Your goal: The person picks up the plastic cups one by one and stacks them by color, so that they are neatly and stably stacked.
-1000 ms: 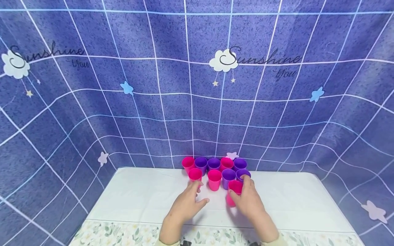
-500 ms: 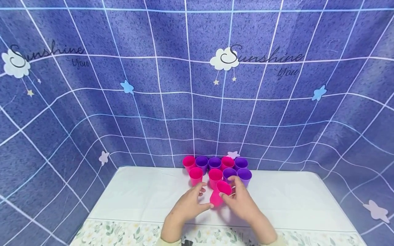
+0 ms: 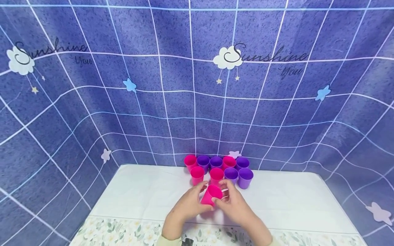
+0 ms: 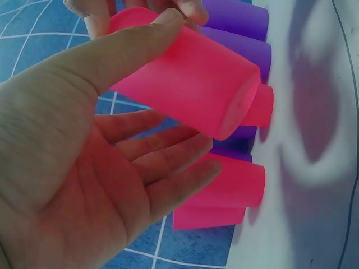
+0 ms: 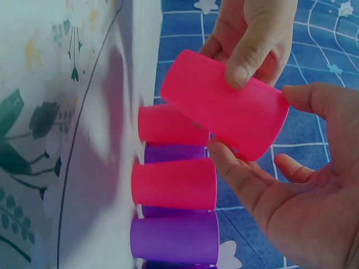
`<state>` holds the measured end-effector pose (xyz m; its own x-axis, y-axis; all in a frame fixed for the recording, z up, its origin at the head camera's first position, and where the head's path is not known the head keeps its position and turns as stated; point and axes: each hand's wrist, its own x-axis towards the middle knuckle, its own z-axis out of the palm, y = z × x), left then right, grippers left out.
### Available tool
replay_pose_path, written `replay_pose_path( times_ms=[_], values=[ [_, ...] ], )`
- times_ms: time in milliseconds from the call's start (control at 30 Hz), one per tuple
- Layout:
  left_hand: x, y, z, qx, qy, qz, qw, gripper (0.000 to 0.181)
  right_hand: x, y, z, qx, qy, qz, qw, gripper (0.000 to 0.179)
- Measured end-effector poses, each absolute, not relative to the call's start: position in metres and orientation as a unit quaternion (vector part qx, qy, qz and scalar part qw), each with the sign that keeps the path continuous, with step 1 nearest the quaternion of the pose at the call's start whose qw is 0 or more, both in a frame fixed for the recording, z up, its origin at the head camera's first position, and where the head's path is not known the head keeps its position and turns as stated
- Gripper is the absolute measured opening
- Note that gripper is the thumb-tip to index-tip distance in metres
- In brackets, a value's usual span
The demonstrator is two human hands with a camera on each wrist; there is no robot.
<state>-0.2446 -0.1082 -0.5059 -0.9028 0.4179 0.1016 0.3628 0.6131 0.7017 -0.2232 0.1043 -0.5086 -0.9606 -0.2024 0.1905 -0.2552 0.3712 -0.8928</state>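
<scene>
A bright pink cup (image 3: pixel 211 195), tilted, hangs above the white table between the two hands. My right hand (image 3: pixel 235 206) pinches it near the rim, with thumb and fingers on opposite sides in the right wrist view. Around its other side lies my left hand (image 3: pixel 187 201); in the left wrist view the left thumb crosses over the cup (image 4: pixel 190 73) while the fingers stretch out beneath it, mostly straight. Whether the left fingers touch the cup is unclear. Just beyond stand a pink cup (image 3: pixel 217 175) and a purple cup (image 3: pixel 231 175), both mouth up.
Several more pink and purple cups stand in two close rows at the table's back, among them a purple cup (image 3: pixel 245 178) at the right end and a pink cup (image 3: pixel 197 175) at the left. A blue gridded curtain (image 3: pixel 154 102) rises behind the white table (image 3: pixel 292 201).
My right hand has brought the pink cup leftward from the right front of the rows to my left hand, tilting it. The left hand has stayed nearly in place, and the other cups stand still.
</scene>
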Motion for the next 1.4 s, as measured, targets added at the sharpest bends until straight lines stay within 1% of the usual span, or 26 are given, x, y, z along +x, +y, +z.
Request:
replay_pose_path(
  times_ms=[100,300,367,567,667,833,1000,1133,1233,1333,1400],
  values=[
    [-0.248,-0.108,-0.508,0.223,0.889,0.397,0.042,0.093,-0.222,0.102,-0.508,0.139,-0.825,0.547,0.018,0.056],
    [-0.251,-0.111,-0.512,0.235,0.879,0.412,0.051,0.060,-0.222,0.101,-0.510,0.141,-0.832,0.537,0.000,0.055],
    [-0.251,-0.111,-0.513,0.237,0.878,0.412,0.054,0.056,-0.222,0.102,-0.510,0.154,-0.836,0.526,0.001,0.054],
    [-0.250,-0.111,-0.512,0.233,0.888,0.394,0.051,0.055,-0.221,0.102,-0.511,0.184,-0.851,0.492,0.013,0.051],
    [-0.250,-0.113,-0.514,0.221,0.893,0.389,0.056,0.054,-0.222,0.101,-0.511,0.182,-0.857,0.482,0.024,0.049],
    [-0.250,-0.114,-0.518,0.203,0.898,0.386,0.056,0.061,-0.224,0.103,-0.512,0.161,-0.866,0.471,0.041,0.048],
    [-0.250,-0.115,-0.518,0.195,0.901,0.385,0.040,0.064,-0.229,0.105,-0.518,0.130,-0.879,0.456,0.055,0.052],
    [-0.249,-0.117,-0.518,0.193,0.901,0.387,0.037,0.062,-0.232,0.105,-0.520,0.115,-0.878,0.461,0.054,0.058],
    [-0.250,-0.118,-0.519,0.194,0.900,0.388,0.032,0.059,-0.234,0.104,-0.520,0.110,-0.877,0.465,0.057,0.059],
    [-0.252,-0.119,-0.522,0.192,0.900,0.390,0.024,0.057,-0.234,0.102,-0.519,0.101,-0.885,0.448,0.081,0.057],
    [-0.252,-0.120,-0.524,0.187,0.901,0.390,0.018,0.055,-0.233,0.100,-0.518,0.095,-0.891,0.431,0.107,0.057]
  ],
)
